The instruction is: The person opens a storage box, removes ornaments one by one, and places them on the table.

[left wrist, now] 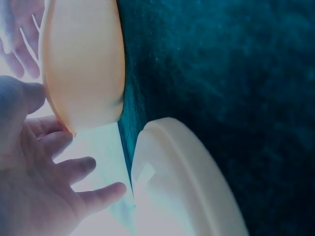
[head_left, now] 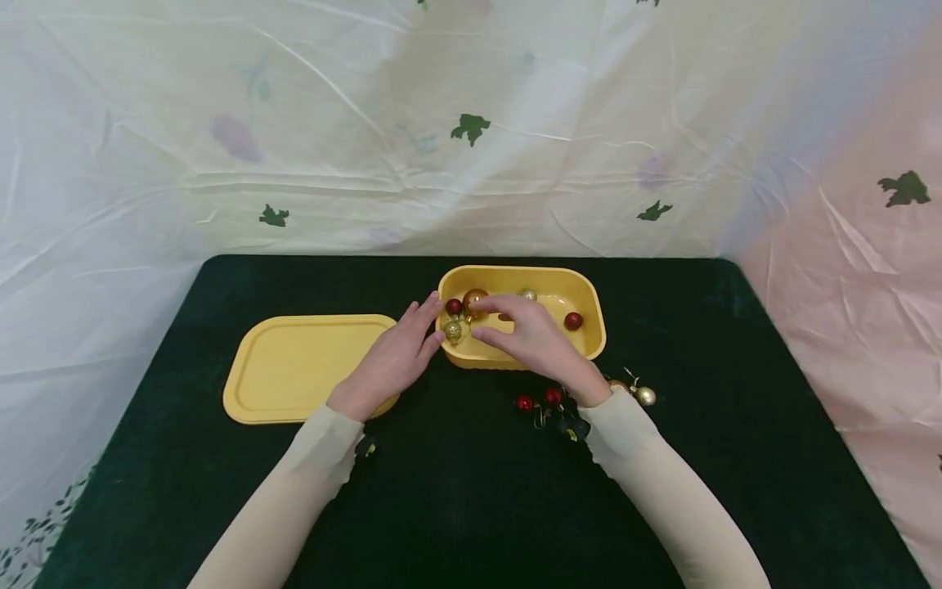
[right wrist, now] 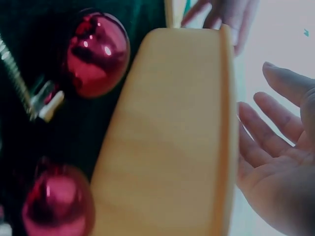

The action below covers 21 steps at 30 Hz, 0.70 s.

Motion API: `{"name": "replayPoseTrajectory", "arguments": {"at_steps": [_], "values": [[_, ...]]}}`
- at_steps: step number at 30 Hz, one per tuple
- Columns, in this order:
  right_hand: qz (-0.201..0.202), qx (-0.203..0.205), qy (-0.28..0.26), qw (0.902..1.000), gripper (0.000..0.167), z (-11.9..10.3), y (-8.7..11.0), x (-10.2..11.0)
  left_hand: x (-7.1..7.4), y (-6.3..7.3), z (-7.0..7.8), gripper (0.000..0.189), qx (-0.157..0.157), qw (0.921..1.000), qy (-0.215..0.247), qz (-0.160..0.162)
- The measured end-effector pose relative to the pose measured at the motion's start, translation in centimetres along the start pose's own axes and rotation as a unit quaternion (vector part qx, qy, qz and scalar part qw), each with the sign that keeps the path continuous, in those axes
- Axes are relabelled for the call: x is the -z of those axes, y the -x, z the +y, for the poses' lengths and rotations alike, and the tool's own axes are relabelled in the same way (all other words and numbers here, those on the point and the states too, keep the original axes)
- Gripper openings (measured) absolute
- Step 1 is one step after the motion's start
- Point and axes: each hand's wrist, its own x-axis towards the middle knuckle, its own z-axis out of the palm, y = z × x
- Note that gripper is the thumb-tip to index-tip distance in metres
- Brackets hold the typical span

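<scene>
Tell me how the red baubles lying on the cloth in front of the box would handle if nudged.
The red baubles are round and glossy, so they would probably roll and feel slippery. Their metal caps and the soft dark cloth may stop them soon.

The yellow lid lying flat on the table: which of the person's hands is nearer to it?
Left. The left hand lies just past the right edge of the yellow lid, fingertips against the yellow box. The right hand reaches over the box, farther away.

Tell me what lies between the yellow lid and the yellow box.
In the head view, the left hand lies between the yellow lid and the yellow box, fingertips at the box's left end; beneath it, dark green cloth.
</scene>
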Motion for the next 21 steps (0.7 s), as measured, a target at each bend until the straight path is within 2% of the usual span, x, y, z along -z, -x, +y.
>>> {"name": "replayPoseTrajectory", "arguments": {"at_steps": [5, 9, 21], "values": [[-0.026, -0.021, -0.001, 0.9994, 0.039, 0.1, -1.3, -1.2, 0.2, 0.0, 0.1, 0.061, -0.001, 1.0, -0.003, 0.0], [-0.041, -0.032, 0.018, 0.9985, 0.039, 0.2, -2.0, -1.9, 0.2, 0.0, 0.1, 0.061, -0.003, 1.0, -0.004, 0.0], [-0.06, -0.038, 0.071, 0.9949, 0.037, 0.6, -3.7, -3.0, 0.0, 0.0, 0.0, 0.061, -0.002, 1.0, -0.004, 0.001]]}}
